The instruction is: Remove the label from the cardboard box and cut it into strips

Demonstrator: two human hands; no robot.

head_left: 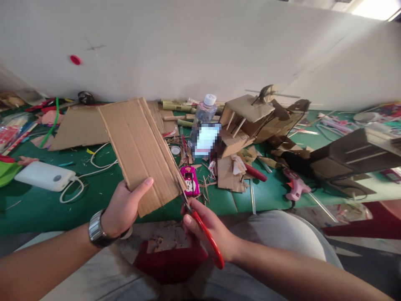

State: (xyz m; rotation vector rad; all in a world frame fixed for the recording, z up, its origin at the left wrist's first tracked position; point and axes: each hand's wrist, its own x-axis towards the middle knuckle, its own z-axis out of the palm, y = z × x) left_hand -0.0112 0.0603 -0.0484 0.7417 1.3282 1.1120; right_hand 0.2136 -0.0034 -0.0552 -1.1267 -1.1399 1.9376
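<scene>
A flat rectangular piece of cardboard (140, 154) is tilted up in front of me above the table's front edge. My left hand (122, 207) grips its lower left side, thumb on the face and the other fingers hidden behind. In my right hand (206, 228) is a pair of scissors (206, 236) with red handles. Their blades meet the cardboard at its lower right edge, where a narrow strip runs along the side, partly parted from the sheet. Just behind the blades lies a pink tape measure-like item (189, 180) with a white figure on it.
On the green table (94, 209) lie a white power bank (45, 175) with a cable, a blurred lit phone (206, 140), and a water bottle (205, 110). Cardboard structures (241, 119), a pink glue gun (296, 186) and scraps are to the right. A red stool (172, 263) is below.
</scene>
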